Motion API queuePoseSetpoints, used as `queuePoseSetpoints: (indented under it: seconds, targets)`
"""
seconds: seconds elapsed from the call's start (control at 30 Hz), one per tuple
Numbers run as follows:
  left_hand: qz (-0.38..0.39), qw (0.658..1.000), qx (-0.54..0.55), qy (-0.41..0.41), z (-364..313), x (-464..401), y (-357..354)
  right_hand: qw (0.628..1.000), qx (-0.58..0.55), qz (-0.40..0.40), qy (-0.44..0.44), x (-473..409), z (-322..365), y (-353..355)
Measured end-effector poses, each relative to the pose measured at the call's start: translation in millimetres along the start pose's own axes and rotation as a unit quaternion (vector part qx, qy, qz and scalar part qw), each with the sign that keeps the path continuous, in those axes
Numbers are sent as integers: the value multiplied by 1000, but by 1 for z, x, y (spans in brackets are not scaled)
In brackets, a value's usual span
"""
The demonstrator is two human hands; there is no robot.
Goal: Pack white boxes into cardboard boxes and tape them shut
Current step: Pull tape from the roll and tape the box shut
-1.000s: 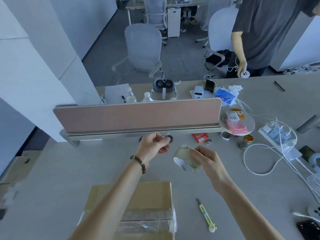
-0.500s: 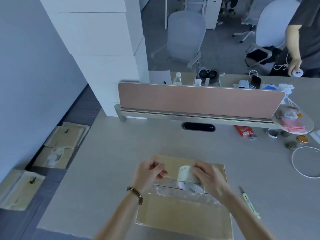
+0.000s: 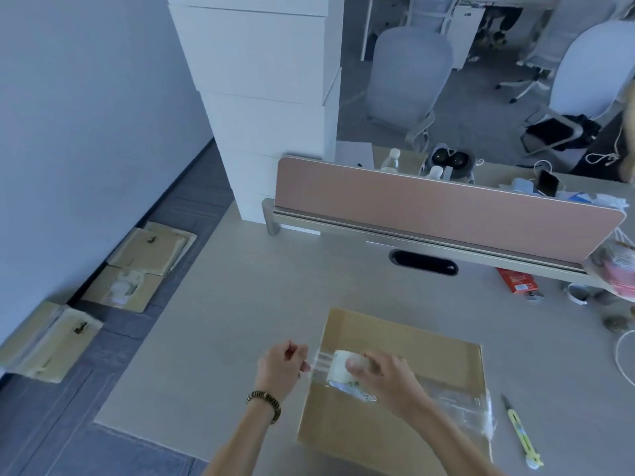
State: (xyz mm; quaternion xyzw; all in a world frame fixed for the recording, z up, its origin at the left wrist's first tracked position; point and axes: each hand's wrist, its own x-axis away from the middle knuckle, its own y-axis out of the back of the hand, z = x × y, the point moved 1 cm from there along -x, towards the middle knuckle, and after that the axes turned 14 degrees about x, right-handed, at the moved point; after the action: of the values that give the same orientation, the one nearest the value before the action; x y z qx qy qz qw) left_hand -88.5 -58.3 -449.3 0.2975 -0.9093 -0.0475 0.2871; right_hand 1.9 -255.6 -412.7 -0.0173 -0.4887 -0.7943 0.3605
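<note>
1. Left hand (image 3: 281, 367): fingers curled in, pinching the loose end of the clear tape (image 3: 319, 359).
2. Right hand (image 3: 385, 379): fingers wrapped round the tape roll (image 3: 338, 369), clamped on it.
3. Both hover over the closed cardboard box (image 3: 398, 389) on the surface (image 3: 223, 321); yellow cutter (image 3: 521, 436) lies just right.

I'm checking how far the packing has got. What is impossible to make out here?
- Contents of the cardboard box, head view: its closed flaps hide them.
- Print on the tape roll: too small, partly under the right hand.
- Box's near edge: hidden by the forearms.
- Labels on the floor cartons: blurred.
</note>
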Motion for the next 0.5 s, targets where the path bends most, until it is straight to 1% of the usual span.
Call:
queuePoseSetpoints:
  seconds: [0.1,0.17,0.2,0.23,0.3,0.33,0.37,0.5]
  targets:
    - [-4,1000,-1,-9,4,-4,0,998,-70,-3,9,-1,-7,-1]
    - [-19,1000,1,-16,4,-7,3,997,-74,-7,11,-5,-8,1]
    - [-30,999,3,-16,4,-9,8,999,-45,-14,16,-7,-8,3]
    - [-41,999,5,-16,5,-10,13,999,9,-38,22,-7,-9,6]
    - [-52,998,14,-16,9,-13,24,984,144,-103,29,-3,-11,12]
    - [-48,999,18,-17,11,-14,28,974,189,-122,24,1,-11,15]
    - [-42,999,17,-17,12,-14,30,969,206,-131,26,5,-12,16]
    - [-34,999,5,-22,20,-19,27,972,199,-126,23,6,-19,5]
